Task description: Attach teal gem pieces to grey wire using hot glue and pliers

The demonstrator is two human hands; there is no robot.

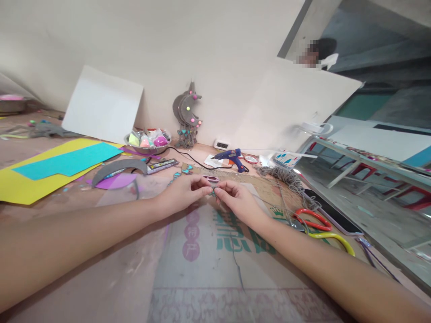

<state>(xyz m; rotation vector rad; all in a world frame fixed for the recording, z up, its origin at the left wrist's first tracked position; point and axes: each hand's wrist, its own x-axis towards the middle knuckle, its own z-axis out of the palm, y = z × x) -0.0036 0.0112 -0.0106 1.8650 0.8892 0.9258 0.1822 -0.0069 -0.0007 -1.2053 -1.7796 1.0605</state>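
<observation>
My left hand (pixel 183 193) and my right hand (pixel 237 199) meet fingertip to fingertip over a clear plastic sheet. Between their pinched thumbs and fingers is a small grey and teal piece (pixel 213 191), mostly covered by the fingertips. A thin grey strand (pixel 237 260) lies on the sheet below the hands. Just behind the fingertips is a small pink-rimmed object (pixel 211 179). Farther back, a blue glue gun (pixel 232 157) rests on the table, and a grey moon-shaped ornament with coloured balls (pixel 188 110) stands against the wall.
Orange and yellow-handled scissors (pixel 313 222), a phone (pixel 333 213) and tangled grey cord (pixel 286 177) lie at the right. Yellow (pixel 20 184) and turquoise sheets (pixel 70 161), a grey arc (pixel 117 168) and a bowl of coloured packets (pixel 148 148) are left. A person is beyond the partition.
</observation>
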